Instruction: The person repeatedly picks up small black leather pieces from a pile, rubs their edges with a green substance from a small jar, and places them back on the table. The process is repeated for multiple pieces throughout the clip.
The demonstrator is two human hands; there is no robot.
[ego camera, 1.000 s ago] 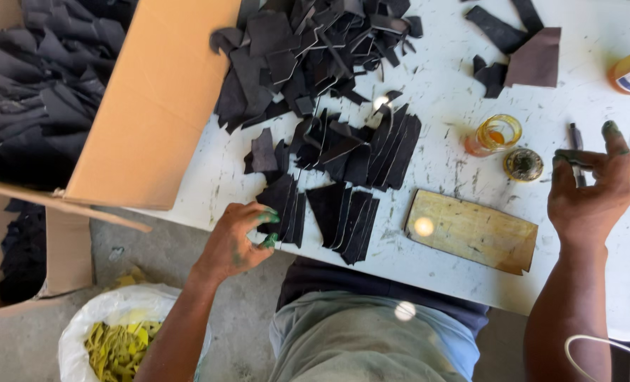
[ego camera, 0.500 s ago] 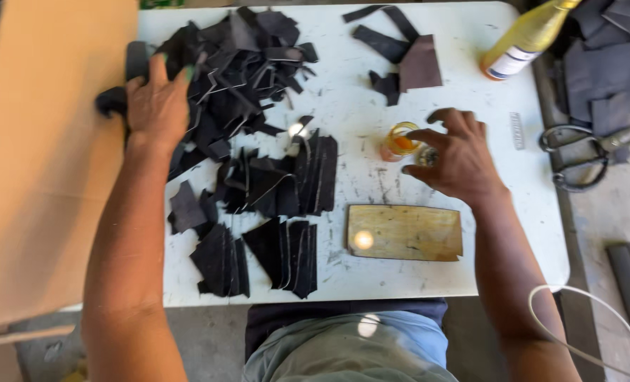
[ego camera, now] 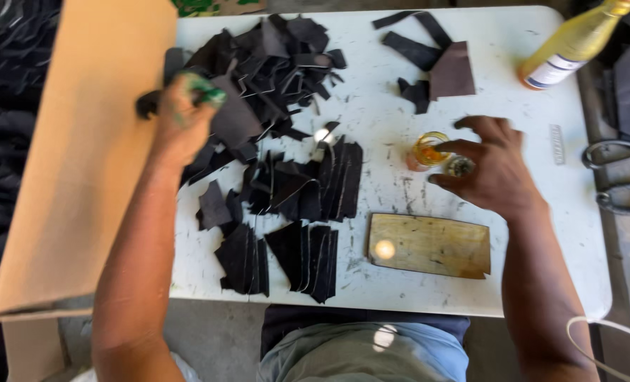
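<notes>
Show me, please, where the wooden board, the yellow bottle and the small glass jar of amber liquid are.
wooden board (ego camera: 429, 245), head view, middle of its top face.
yellow bottle (ego camera: 575, 41), head view, its body above the label.
small glass jar (ego camera: 425, 151), head view, its open rim, beside the right hand (ego camera: 495, 170).

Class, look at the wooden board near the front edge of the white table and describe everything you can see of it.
The wooden board is a flat, roughly rectangular slab of pale brown wood, lying flat with its long side along the table's front edge. Its surface looks scratched and stained, darker towards the right, and the lower right corner seems chipped. A bright spot of light sits on its left part. Nothing rests on it; the right hand hovers just beyond it.
</notes>
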